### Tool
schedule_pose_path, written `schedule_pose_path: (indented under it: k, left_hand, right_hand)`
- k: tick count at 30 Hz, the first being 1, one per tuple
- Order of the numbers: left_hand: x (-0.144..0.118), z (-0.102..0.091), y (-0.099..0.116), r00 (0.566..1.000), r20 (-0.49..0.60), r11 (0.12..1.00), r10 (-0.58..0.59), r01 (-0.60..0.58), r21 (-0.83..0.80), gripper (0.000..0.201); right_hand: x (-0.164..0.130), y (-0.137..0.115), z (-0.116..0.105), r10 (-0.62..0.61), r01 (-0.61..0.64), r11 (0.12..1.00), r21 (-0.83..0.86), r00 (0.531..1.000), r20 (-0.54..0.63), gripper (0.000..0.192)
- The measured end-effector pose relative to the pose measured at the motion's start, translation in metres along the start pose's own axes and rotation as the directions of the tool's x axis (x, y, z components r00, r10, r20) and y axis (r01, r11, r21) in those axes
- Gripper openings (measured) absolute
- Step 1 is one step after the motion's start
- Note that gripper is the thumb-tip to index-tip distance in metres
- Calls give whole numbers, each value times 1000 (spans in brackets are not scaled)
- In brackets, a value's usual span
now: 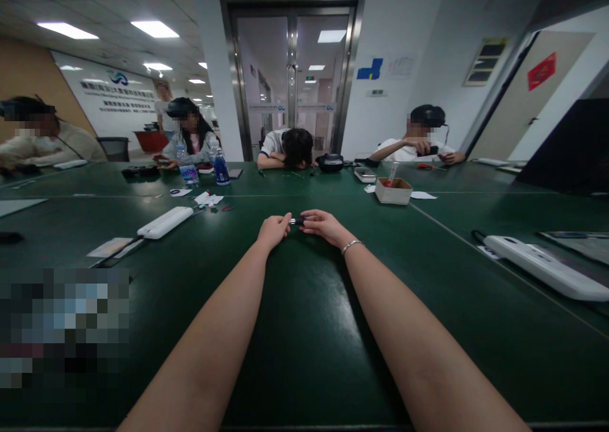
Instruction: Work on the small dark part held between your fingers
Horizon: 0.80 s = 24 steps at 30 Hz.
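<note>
Over the green table (304,280), both my hands meet at a small black-and-silver stick-like object (298,221), too small to name for certain. My left hand (275,231) pinches its silver end on the left. From the other side, my right hand (326,226) has its fingers closed on the black end; a silver bracelet circles that wrist. The object lies roughly level between the two hands, and the fingertips hide parts of it.
To the left lie a white power strip (165,222) and paper scraps (208,198). Bottles (221,169) stand farther back. An open box (393,191) sits ahead right, another white strip (547,268) nearer right. Several people sit around the table, one resting head on arms (288,150).
</note>
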<state>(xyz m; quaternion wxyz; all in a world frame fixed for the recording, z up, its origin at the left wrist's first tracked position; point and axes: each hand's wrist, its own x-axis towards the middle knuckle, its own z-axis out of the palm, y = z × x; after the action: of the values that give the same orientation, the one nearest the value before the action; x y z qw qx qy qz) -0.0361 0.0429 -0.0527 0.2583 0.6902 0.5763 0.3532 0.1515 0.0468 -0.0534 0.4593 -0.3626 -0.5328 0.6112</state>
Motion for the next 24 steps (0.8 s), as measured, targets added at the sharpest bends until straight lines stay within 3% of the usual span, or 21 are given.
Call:
schedule_pose_path:
  k: [13, 24]
  left_hand:
    - [3, 2, -3, 999, -34, 999, -31, 29, -45, 52]
    - [4, 2, -4, 1000, 0, 998, -27, 27, -48, 53]
  right_hand:
    - [-1, 1, -2, -27, 26, 999, 30, 999, 34, 29]
    - [-3, -2, -1, -16, 16, 1000, 7, 999, 31, 28]
